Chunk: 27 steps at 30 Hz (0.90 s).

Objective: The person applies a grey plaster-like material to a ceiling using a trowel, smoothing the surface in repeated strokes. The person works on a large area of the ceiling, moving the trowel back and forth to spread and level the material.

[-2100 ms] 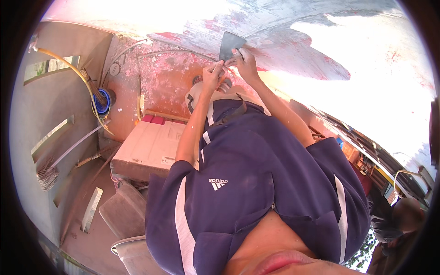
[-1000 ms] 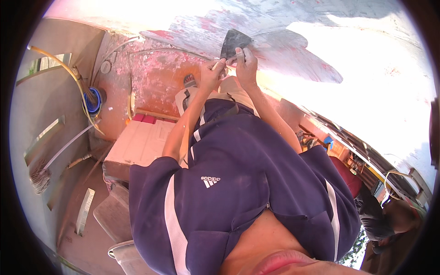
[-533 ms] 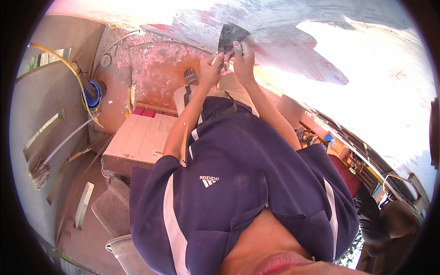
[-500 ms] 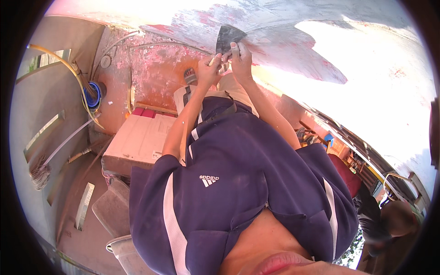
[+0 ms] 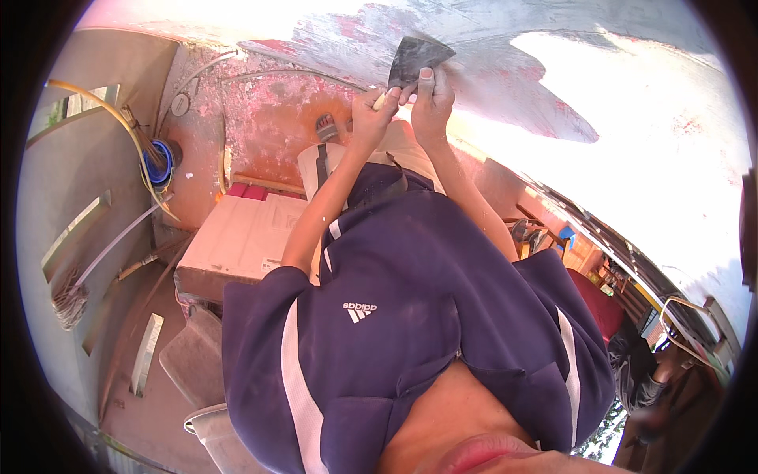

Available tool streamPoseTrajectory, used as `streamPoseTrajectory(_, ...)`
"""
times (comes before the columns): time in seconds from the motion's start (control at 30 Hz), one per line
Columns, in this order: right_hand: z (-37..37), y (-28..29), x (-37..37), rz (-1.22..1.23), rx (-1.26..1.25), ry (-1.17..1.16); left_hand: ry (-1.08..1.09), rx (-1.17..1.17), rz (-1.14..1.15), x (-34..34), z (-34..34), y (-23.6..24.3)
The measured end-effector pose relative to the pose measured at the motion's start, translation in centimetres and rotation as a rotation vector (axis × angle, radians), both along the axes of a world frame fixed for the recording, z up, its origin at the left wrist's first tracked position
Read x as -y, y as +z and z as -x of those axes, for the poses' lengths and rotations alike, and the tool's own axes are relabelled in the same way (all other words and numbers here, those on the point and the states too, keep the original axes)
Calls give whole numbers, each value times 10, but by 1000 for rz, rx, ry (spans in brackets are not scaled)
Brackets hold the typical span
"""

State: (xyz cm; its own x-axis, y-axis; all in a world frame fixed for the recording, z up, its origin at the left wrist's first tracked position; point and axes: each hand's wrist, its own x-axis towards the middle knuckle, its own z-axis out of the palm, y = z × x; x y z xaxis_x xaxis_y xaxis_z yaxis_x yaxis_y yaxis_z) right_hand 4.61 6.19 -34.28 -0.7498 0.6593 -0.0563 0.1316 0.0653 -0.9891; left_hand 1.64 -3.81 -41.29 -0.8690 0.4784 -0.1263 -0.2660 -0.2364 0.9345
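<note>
Closest to the camera is the person's dark blue shirt (image 5: 410,316), with both bare forearms rising from it toward the surface overhead. The left hand (image 5: 369,118) is closed around the pale handle of a putty knife (image 5: 414,62), and the right hand (image 5: 430,99) wraps in just beside it, one finger stretched up along the back of the dark blade; both grips are clenched on the tool. The blade's broad edge lies against the grey filler coat (image 5: 489,71) spread over the pink, worn wall (image 5: 276,126), directly beyond the grip. From here the likely trouble, as I judge it, is uneven pressure: with two hands crowded on a short handle and arms at full stretch, the blade may tip onto one corner and gouge a line in the soft coat, or skip and leave a ridge. The outstretched finger could slide off the blade onto the wet surface and smear it. Wet filler may also drop onto the shirt below the grip. Farther off, down to the left of the grip, a cardboard box (image 5: 245,237) sits on the floor, and beyond it a blue roll (image 5: 160,154) with a yellow hose (image 5: 110,110) hangs by the grey side wall (image 5: 87,189), well apart from the work.
</note>
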Motion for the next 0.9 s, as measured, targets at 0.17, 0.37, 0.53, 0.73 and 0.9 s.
streamPoseTrajectory(0.17,-2,-5,1,144,11,17,33,21,45,1,-1,-1)
streamPoseTrajectory(0.37,-7,-6,-1,24,-25,-16,-72,59,17,4,-5,-5)
streamPoseTrajectory(0.53,-7,9,-5,-7,-2,-30,-77,108,17,-2,-11,6)
streamPoseTrajectory(0.73,-8,1,4,151,61,-96,-116,115,65,2,-13,-3)
streamPoseTrajectory(0.9,-21,-8,-3,-15,-45,-149,-178,98,-35,-4,-18,-14)
